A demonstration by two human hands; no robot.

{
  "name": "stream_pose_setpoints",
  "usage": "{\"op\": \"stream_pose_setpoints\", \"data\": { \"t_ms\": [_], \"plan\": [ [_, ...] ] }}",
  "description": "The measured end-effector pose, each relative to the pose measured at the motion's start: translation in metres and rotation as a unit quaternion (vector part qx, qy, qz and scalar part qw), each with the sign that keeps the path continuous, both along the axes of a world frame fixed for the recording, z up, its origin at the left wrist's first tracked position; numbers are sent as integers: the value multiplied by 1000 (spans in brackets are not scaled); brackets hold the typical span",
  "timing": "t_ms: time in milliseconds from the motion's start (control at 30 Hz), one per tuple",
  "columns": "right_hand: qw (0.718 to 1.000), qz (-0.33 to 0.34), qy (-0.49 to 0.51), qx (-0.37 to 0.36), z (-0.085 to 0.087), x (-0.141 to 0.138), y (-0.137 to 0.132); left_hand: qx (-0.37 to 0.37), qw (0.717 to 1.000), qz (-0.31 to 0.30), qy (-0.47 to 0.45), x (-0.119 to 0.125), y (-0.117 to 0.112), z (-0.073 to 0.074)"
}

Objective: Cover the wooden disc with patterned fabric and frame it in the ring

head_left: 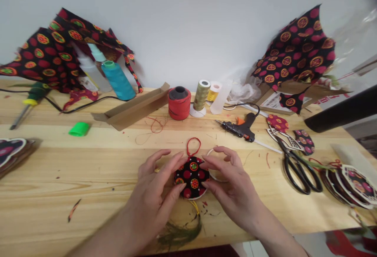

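A round pendant (192,176) covered in black fabric with red and orange circles lies at the table's front middle. A red cord loop (193,147) stands out from its top, and a dark green tassel (184,231) hangs from yellow cord below. My left hand (156,190) grips its left edge between thumb and fingers. On the opposite edge my right hand (231,184) pinches it the same way. Part of a thin white ring (217,179) shows behind my right fingers; the rest is hidden.
Black scissors (300,170), a glue gun (241,129) and finished-looking pendants (350,186) lie at right. Thread spools, including a red one (179,103), and a cardboard tray (135,107) stand behind. A green cap (79,129) and screwdriver (28,103) are at left.
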State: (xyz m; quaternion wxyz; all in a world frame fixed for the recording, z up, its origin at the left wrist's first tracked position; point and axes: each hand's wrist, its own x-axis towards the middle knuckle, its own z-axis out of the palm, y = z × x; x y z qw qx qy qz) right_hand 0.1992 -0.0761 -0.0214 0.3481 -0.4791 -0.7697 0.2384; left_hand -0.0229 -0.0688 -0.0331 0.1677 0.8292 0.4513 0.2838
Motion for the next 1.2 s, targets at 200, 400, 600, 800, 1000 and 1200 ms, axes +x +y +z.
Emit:
{"op": "stream_pose_setpoints", "data": {
  "t_ms": [200,400,600,800,1000,1200],
  "plan": [
    [1000,6,2,-9,1,-1,1,2,1000,1,2,1,1,-1],
    [999,16,9,-31,0,-2,0,-2,1000,1,14,3,0,-1],
    [998,23,13,-55,1,-2,-1,2,1000,9,26,3,0,0],
    [997,21,12,-73,3,-3,-1,-11,999,16,28,4,0,-3],
    [997,5,46,-61,12,-4,-1,-8,1000,7,28,3,0,-5],
    [998,37,-46,-39,17,-13,9,2,999,14,41,2,-2,-6]
  ]
}}
